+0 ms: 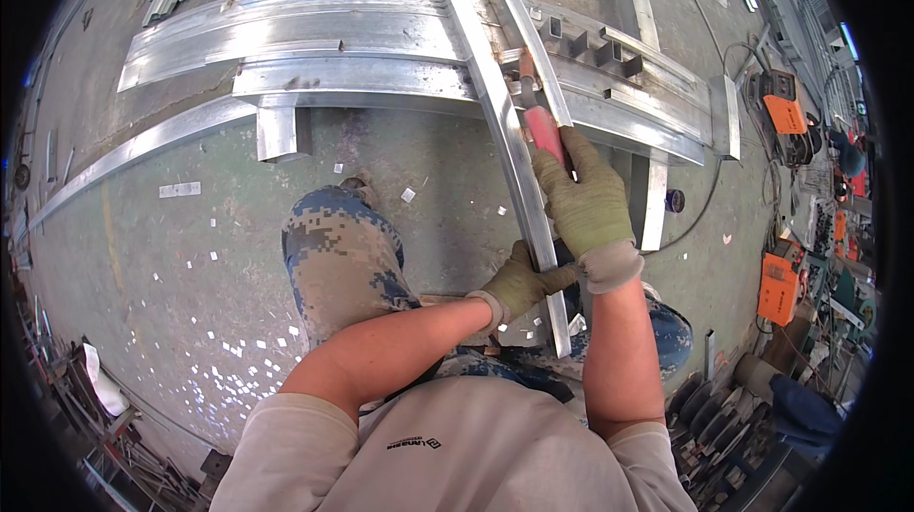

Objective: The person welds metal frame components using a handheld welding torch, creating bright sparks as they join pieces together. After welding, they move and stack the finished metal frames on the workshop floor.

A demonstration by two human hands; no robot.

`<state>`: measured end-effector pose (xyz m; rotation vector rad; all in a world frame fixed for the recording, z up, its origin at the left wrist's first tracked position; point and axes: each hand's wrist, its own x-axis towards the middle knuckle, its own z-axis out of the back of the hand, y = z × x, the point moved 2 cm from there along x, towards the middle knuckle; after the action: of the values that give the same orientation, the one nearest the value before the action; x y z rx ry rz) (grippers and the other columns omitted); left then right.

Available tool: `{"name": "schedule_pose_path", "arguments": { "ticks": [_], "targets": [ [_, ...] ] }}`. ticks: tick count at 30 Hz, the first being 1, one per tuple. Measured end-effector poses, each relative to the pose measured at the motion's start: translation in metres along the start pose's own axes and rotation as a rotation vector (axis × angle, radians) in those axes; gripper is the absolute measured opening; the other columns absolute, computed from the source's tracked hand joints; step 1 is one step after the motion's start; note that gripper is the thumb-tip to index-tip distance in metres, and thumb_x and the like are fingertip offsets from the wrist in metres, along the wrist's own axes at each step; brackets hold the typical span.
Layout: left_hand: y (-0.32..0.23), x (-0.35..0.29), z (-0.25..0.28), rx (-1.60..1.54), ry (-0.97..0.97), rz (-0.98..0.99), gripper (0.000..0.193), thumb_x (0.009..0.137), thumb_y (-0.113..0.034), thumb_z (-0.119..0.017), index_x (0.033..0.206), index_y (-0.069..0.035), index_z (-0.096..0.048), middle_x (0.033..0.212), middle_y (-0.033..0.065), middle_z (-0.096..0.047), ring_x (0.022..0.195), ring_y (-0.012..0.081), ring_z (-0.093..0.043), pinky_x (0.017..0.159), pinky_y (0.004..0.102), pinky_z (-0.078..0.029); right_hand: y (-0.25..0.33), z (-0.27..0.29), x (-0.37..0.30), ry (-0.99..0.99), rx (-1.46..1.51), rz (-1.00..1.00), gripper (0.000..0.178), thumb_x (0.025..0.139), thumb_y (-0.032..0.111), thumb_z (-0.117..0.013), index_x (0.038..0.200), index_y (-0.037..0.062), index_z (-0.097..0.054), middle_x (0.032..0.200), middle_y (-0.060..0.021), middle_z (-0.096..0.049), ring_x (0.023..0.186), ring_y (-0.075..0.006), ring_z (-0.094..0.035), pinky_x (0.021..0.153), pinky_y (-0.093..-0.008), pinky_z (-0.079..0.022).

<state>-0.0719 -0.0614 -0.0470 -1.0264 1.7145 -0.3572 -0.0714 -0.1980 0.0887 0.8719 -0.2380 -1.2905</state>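
Head: left hand (517, 289) closed around bar (485, 62) near lower end; right hand (585, 190) clamped on red tool (543, 129) between bar and 2nd bar (526, 24)

Two gloved hands, one left hand (519, 285) and one right hand (588, 202); one red-handled tool (544, 130); two long narrow metal bars (502, 121) side by side; four short square tube pieces (607, 55) in a row; two large orange-cased machines (783, 114); one small dark roll (675, 200); one pale flat strip (181, 190) on the floor; two camouflage trouser legs (343, 245); small white scraps (407, 195) too many to count exactly, dozens at least
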Motion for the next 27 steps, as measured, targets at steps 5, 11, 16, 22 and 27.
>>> {"name": "schedule_pose_path", "arguments": {
  "ticks": [5,11,16,22,27],
  "targets": [
    [0.005,0.003,0.001,-0.004,-0.008,-0.005,0.105,0.082,-0.044,-0.093,0.149,0.008,-0.031,0.134,0.0200,-0.065,0.123,0.0263,-0.065,0.102,0.0351,-0.054,-0.003,-0.001,0.002,-0.035,-0.036,0.051,0.059,0.100,0.033,-0.074,0.146,-0.0014,-0.060,0.102,-0.0118,-0.073,0.068,-0.0134,-0.063,0.062,-0.0309,-0.051],
    [0.025,0.014,0.000,-0.110,0.033,-0.018,0.108,0.082,-0.046,-0.092,0.150,0.010,-0.030,0.135,0.0223,-0.065,0.125,0.0274,-0.065,0.103,0.0351,-0.054,-0.005,0.002,0.003,-0.004,0.041,-0.019,0.057,0.100,0.031,-0.073,0.147,0.0013,-0.060,0.104,-0.0098,-0.073,0.067,-0.0105,-0.061,0.056,-0.0280,-0.048],
    [0.022,0.014,-0.002,-0.137,0.019,0.061,0.100,0.085,-0.029,-0.092,0.153,0.003,-0.025,0.137,0.0165,-0.062,0.123,0.0244,-0.064,0.099,0.0382,-0.057,-0.004,0.007,0.007,0.030,0.097,-0.052,0.063,0.100,0.036,-0.072,0.147,-0.0028,-0.058,0.119,-0.0221,-0.072,0.098,-0.0271,-0.069,0.084,-0.0363,-0.052],
    [0.026,0.016,-0.002,-0.206,0.029,0.067,0.097,0.089,-0.018,-0.090,0.156,-0.002,-0.022,0.136,0.0123,-0.062,0.119,0.0217,-0.066,0.096,0.0392,-0.059,0.008,0.012,0.005,0.107,0.216,-0.183,0.067,0.098,0.039,-0.075,0.147,-0.0042,-0.059,0.112,-0.0185,-0.075,0.082,-0.0202,-0.071,0.071,-0.0350,-0.057],
    [0.012,0.009,-0.004,-0.173,0.032,0.128,0.094,0.091,-0.015,-0.087,0.157,-0.002,-0.021,0.135,0.0134,-0.064,0.117,0.0228,-0.068,0.096,0.0394,-0.060,0.011,0.016,0.002,0.093,0.297,-0.201,0.065,0.098,0.036,-0.077,0.147,-0.0026,-0.059,0.100,-0.0103,-0.072,0.066,-0.0129,-0.063,0.054,-0.0295,-0.049]
  ]
}}
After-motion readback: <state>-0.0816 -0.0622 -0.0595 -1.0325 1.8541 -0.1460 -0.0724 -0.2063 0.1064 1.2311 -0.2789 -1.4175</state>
